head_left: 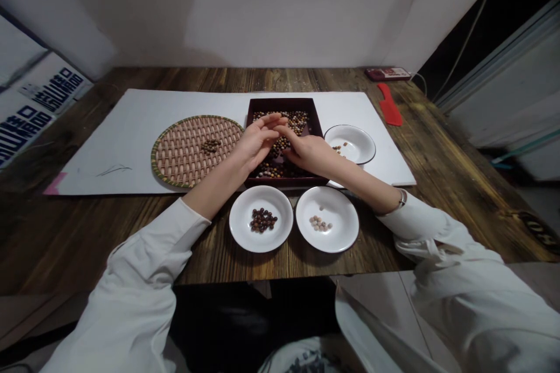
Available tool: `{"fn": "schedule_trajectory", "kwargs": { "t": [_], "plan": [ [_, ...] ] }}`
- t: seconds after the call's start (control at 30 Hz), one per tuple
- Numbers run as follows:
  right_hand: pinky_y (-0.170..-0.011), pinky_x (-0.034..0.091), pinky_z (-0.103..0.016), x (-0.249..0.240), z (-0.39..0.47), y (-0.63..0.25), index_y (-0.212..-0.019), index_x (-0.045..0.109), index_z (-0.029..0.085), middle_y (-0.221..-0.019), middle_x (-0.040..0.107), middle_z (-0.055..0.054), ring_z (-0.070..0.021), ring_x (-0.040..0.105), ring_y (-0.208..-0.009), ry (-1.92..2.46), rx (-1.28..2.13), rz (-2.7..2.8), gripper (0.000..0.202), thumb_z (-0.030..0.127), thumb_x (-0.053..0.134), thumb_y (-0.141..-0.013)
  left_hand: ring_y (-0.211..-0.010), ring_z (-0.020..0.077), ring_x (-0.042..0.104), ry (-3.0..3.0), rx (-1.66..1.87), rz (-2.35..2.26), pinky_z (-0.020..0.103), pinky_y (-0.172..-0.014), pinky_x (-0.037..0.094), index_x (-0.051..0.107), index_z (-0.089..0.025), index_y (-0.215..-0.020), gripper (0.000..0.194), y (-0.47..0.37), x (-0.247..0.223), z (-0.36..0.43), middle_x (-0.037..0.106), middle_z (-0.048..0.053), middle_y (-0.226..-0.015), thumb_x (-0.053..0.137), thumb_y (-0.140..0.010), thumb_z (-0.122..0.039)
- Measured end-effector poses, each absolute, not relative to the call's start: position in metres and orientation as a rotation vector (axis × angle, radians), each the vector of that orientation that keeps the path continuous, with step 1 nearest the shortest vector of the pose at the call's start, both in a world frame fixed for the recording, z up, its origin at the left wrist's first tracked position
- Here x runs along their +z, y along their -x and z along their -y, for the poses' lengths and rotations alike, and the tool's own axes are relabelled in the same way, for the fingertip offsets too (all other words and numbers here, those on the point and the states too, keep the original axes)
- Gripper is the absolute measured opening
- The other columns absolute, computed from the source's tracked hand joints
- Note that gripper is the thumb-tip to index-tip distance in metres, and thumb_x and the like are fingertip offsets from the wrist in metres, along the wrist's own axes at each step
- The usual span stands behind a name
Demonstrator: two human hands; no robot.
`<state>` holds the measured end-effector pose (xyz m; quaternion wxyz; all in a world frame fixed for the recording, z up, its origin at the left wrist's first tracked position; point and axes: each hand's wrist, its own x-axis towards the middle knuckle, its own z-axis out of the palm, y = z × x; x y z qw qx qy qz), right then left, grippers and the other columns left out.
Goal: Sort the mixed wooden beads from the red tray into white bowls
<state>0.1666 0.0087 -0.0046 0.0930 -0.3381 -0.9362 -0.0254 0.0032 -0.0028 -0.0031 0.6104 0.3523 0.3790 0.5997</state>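
Note:
Both hands meet above a dark red box [317,122] of mixed beads [298,119] in brown, yellow and pale tones. My left hand [257,141] is turned palm inward and slightly cupped, its fingers stretched out. Whether any beads lie in that palm is hidden. From the other side, my right hand [311,152] reaches with its index finger to the left fingers, the thumb held apart below. No bead shows between its fingers. Just below are a white dish [238,215] of dark brown beads [263,220] and another white dish [345,227] of pale beads [320,224].
An oval woven tray [175,151] with a small pile of brownish beads [210,145] lies left of the box. Behind my right forearm stands a third white dish [361,143] with yellowish beads. A red scraper [389,106] and a corded device [387,74] lie at the far right.

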Motion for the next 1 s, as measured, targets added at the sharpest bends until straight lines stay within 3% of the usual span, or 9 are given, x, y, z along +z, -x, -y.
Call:
{"fn": "schedule_trajectory", "kwargs": {
  "t": [0.4,1.0],
  "plan": [
    [-0.06,0.039,-0.029,-0.0066,-0.01,-0.1676,-0.143,0.019,0.008,-0.086,0.071,-0.012,-0.0222,0.063,-0.068,0.913,-0.037,2.789,0.055,0.026,0.037,-0.094,-0.128,0.017,0.05,-0.755,1.391,-0.897,0.033,-0.112,0.035,0.057,-0.015,-0.096,0.043,-0.0046,-0.0019,0.0023,0.066,0.005,-0.115,0.047,-0.063,0.01],
    [-0.063,0.041,-0.028,-0.0017,-0.0067,-0.167,-0.148,0.013,0.009,-0.097,0.071,-0.015,-0.0226,0.065,-0.074,0.973,-0.022,2.819,0.062,0.028,0.038,-0.095,-0.116,0.0146,0.06,-0.69,1.4,-0.871,0.03,-0.107,0.042,0.051,-0.017,-0.086,0.029,-0.0045,-0.0041,0.0032,0.069,0.005,-0.102,0.049,-0.071,0.007]
  ]
}}
